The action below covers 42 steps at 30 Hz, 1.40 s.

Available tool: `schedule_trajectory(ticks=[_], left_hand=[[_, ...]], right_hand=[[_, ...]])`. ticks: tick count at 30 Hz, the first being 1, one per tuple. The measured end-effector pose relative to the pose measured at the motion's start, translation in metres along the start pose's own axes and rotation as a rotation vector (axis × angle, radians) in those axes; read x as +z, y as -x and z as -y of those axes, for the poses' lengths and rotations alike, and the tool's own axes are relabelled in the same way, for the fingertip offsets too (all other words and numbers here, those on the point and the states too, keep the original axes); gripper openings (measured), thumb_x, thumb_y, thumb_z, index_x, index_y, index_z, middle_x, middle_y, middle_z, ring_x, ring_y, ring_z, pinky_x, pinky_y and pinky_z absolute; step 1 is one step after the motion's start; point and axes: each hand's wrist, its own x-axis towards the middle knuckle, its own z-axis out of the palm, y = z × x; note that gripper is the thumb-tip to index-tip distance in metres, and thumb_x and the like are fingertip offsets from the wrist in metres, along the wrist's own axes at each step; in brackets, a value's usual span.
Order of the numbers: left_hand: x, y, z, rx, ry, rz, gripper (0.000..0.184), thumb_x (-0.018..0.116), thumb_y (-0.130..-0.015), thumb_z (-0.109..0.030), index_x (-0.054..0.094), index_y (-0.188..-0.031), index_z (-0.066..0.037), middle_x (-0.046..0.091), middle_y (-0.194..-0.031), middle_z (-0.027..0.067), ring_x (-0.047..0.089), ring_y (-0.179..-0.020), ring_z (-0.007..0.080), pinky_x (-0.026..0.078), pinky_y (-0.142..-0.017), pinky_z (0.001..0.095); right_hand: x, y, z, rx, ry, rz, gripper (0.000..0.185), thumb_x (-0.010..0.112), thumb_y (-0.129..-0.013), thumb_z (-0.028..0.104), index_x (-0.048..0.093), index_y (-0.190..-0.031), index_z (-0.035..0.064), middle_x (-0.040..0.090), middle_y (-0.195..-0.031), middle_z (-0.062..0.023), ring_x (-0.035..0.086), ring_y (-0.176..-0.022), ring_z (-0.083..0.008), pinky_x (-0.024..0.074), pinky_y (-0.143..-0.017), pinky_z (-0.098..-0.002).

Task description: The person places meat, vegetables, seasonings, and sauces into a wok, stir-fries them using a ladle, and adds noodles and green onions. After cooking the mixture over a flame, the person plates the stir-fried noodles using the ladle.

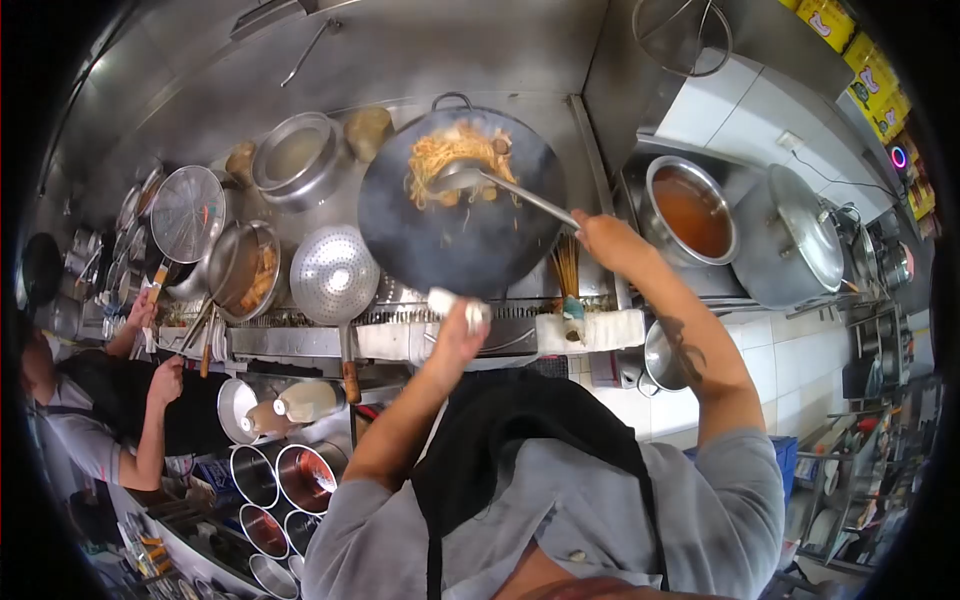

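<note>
A large black wok (430, 245) stands in front of me with noodles (460, 160) in its far half, steam rising around them. My right hand (605, 243) is closed round the handle of a metal ladle (462, 177), whose bowl rests in the noodles. At the wok's near edge, my left hand (460, 340) is closed on a white cloth (450, 300). That hand is slightly blurred, and the wok's rim under the cloth is hidden. A perforated strainer (330, 270) with a wooden handle lies just left of the wok.
A pot of reddish-brown liquid (690, 215) and a big lidded pot (790, 240) stand on the right. Left are a metal basin (293, 155) and a pan with food (255, 275). A co-worker's hands (165, 380) hold utensils there. Several seasoning containers (305, 475) sit below.
</note>
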Motion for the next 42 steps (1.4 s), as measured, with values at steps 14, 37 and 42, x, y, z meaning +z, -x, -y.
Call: schedule_trajectory(ticks=[14, 37, 42], left_hand=[[0.070, -0.010, -0.084, -0.008, 0.042, -0.006, 0.015, 0.046, -0.094, -0.021, 0.054, -0.092, -0.009, 0.059, -0.078, 0.0042, 0.054, -0.066, 0.0178, 0.041, -0.046, 0.0255], [0.084, 0.007, -0.080, -0.068, 0.063, 0.048, 0.019, 0.043, -0.097, -0.027, 0.053, -0.095, -0.011, 0.058, -0.076, 0.0053, 0.051, -0.057, 0.0177, 0.041, -0.041, 0.0248], [0.053, -0.029, -0.082, 0.088, 0.024, 0.081, 0.010, 0.047, -0.092, -0.016, 0.052, -0.088, -0.009, 0.056, -0.075, 0.0051, 0.051, -0.060, 0.0176, 0.044, -0.048, 0.0267]], right_hand=[[-0.026, 0.008, -0.009, -0.075, -0.121, 0.247, 0.029, 0.055, -0.090, 0.020, 0.056, -0.112, 0.0005, 0.064, -0.097, -0.0234, 0.061, -0.094, -0.0406, 0.0486, -0.083, -0.0474], [-0.038, 0.039, 0.016, -0.025, -0.225, 0.245, 0.045, 0.057, -0.088, 0.019, 0.050, -0.130, 0.0032, 0.063, -0.107, -0.0244, 0.062, -0.098, -0.0367, 0.0476, -0.089, -0.0424], [0.022, -0.002, -0.010, 0.063, -0.269, 0.209, 0.038, 0.054, -0.090, 0.020, 0.053, -0.124, 0.0040, 0.063, -0.105, -0.0227, 0.062, -0.098, -0.0377, 0.0479, -0.088, -0.0437]])
